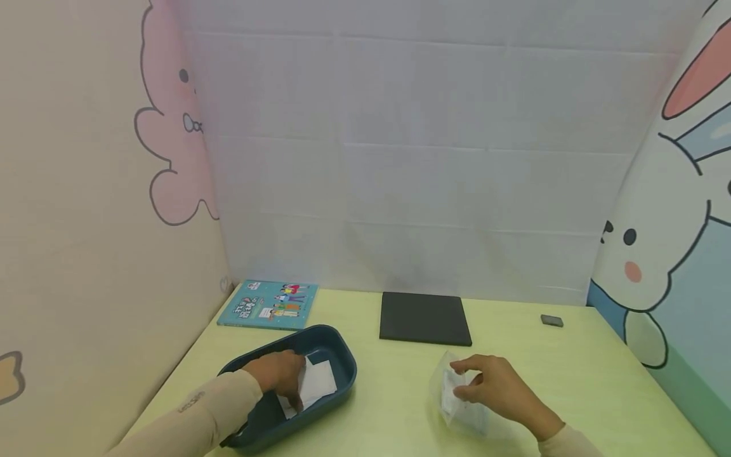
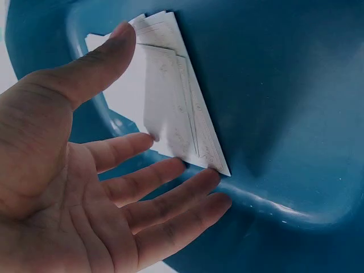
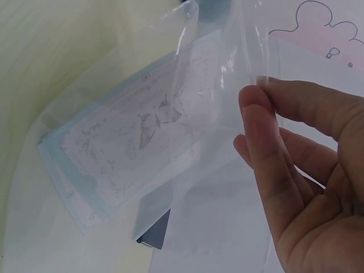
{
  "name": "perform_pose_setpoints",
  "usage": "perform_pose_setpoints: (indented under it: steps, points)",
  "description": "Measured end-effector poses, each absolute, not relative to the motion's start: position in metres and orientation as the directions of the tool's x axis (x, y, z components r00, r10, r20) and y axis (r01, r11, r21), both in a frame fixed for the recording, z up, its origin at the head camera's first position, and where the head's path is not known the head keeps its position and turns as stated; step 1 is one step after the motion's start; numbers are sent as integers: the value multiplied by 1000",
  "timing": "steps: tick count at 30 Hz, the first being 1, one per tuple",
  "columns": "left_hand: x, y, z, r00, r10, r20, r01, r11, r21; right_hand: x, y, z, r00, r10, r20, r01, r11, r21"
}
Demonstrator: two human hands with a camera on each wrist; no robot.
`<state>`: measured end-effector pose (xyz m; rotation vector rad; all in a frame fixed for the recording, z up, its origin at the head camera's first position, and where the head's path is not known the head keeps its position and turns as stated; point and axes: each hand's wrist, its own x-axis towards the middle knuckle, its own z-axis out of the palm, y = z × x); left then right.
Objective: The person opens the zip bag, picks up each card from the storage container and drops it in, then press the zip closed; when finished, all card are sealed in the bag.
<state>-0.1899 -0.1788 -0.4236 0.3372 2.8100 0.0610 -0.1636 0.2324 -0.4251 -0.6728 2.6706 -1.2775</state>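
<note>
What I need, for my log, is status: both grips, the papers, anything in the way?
Left grip open at white papers in blue bin. Right grip pinching clear bag, printed contents inside. Nothing visibly in the way.

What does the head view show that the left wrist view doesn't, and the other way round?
Head view only: the right hand pinching a clear bag, the blue book, the black board, the small grey block and the rabbit drawing.

Left wrist view only: the palm side of the left hand and the faint pattern on the white papers.

Both: the left hand, the white papers, and the blue tub they lie in.
</note>
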Motion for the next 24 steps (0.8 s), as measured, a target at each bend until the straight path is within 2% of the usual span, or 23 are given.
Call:
perform_pose_setpoints:
  steps: [13,24]
  points:
    - [-190,-175,-430,-945,198,-262,201,979,16,-165,232,-422,-896,-433,94,-348,555,-756]
    - [-191,-179,-429,-945,204,-254,203,979,34,-165,233,-425,-900,-429,83,-333,551,-765]
